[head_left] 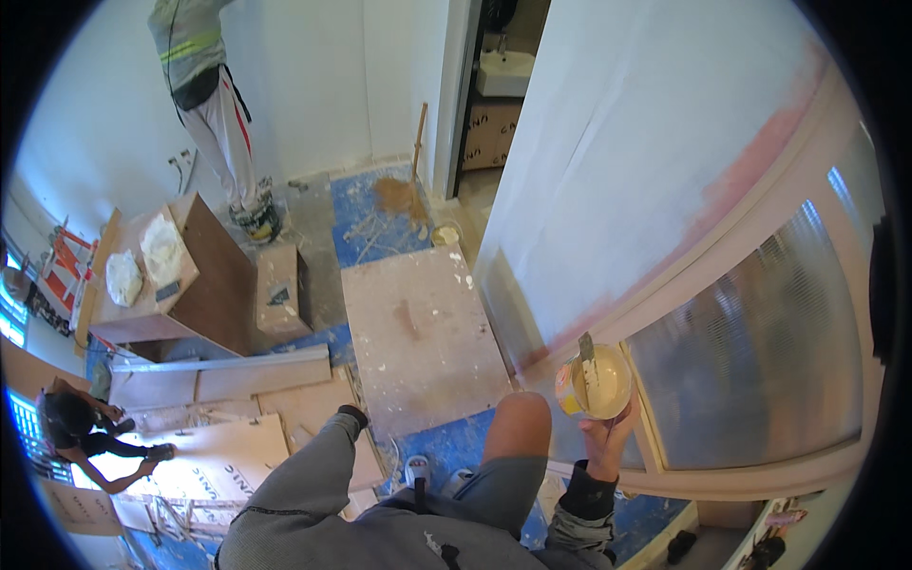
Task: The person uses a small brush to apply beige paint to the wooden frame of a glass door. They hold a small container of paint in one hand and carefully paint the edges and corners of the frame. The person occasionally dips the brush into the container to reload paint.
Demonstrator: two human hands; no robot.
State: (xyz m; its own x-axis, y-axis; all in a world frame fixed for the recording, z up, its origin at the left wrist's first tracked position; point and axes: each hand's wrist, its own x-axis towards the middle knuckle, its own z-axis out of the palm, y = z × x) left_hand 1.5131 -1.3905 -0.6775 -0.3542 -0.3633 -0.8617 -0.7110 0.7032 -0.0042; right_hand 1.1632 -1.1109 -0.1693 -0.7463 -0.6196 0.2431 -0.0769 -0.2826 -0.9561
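My right hand (608, 445) comes up from the lower right in a dark-cuffed grey sleeve. It grips a round yellow can (567, 391) near its rim, fingers wrapped round the near side. Thick cream-coloured paste (613, 380) fills much of the can. A paste-smeared putty knife (588, 356) stands in it, leaning on the far rim. Close beyond the can rises a white wall panel (608, 171) with a pinkish band along its edge. Beside it is a framed ribbed-glass pane (760, 342). My left hand is not in view.
Below me a stained board (418, 332) lies on blue floor covering (366, 228). A broom (418, 142) leans by the doorway. One person (214, 104) works at the far wall; another (81, 423) crouches over boards (228, 456) at left. A wooden box (214, 285) holds white bags.
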